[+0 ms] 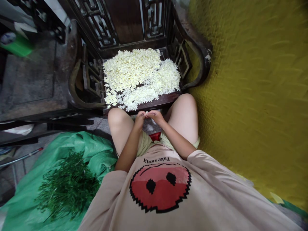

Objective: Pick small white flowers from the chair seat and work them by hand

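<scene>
My left hand (140, 118) and my right hand (155, 116) meet between my knees, fingertips pinched together on a small white flower piece (146, 113). Just beyond them a heap of small white flowers (141, 77) covers the seat of a dark carved wooden chair (192, 41). The heap lies a short way past my fingertips, at the chair's front edge.
A pile of thin green stems (67, 187) lies on a green plastic sheet (29, 199) at my left. A yellow patterned mat (252, 96) covers the floor at the right. A dark wooden table (31, 80) stands at the left. A red object (155, 136) sits between my legs.
</scene>
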Motion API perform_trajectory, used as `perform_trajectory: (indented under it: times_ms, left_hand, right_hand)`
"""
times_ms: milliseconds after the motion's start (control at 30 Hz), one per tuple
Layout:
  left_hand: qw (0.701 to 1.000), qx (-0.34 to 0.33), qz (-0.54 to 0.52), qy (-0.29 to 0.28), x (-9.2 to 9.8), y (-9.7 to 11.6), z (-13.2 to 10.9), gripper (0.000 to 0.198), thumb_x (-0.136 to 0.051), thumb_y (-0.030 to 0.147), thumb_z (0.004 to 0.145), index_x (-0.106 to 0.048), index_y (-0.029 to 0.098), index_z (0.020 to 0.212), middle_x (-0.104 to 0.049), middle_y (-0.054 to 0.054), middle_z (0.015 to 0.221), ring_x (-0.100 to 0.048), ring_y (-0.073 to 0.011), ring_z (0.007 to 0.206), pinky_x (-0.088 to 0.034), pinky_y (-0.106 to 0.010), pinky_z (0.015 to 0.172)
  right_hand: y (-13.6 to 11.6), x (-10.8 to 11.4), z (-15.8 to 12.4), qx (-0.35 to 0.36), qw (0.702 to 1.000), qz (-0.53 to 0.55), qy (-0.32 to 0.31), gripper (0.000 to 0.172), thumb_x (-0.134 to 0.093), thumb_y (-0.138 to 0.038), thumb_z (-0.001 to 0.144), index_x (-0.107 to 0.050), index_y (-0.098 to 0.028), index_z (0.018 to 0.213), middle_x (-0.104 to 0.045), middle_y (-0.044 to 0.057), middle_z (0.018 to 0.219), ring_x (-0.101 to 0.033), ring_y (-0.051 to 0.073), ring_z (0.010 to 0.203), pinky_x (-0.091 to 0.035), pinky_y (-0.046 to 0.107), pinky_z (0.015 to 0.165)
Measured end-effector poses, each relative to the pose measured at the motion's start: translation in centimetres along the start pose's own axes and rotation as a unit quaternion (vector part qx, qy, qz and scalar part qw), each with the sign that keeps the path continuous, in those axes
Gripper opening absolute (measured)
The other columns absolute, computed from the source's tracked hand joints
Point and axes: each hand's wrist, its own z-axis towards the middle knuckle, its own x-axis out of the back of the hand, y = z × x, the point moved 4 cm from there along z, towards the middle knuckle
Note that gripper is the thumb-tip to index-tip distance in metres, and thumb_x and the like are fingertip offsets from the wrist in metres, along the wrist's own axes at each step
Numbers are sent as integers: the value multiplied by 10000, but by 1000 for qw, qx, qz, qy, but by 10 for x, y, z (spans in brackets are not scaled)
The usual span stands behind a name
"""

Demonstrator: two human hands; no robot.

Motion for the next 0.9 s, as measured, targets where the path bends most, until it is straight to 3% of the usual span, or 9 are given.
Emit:
perform_trajectory:
  times_ms: [300,500,900]
  left_hand:
    - [999,40,-11,-15,0,-2,2,18,-509,186,617,-492,184,620,-485,23,611,-435,-107,581,-353,-238,593]
    - [998,-30,47,35,2,5,-1,56,-497,139,618,-503,185,587,-486,11,679,-454,-120,651,-387,-248,647]
    - [983,-116,128,65,-2,18,-10,118,-481,108,676,-457,191,596,-474,-13,733,-457,-137,680,-376,-269,661]
  right_hand:
    - [2,2,0,0,1000,-2,8,189,-704,-352,574,-618,-186,601,-651,21,615,-599,158,638,-476,306,688]
    - [-1,1,-1,4,1000,-23,19,210,-680,-377,553,-616,-178,574,-648,11,593,-593,141,620,-467,277,665]
    - [-6,1,-3,24,998,-42,49,197,-688,-353,542,-628,-169,581,-651,24,616,-593,145,632,-456,276,656]
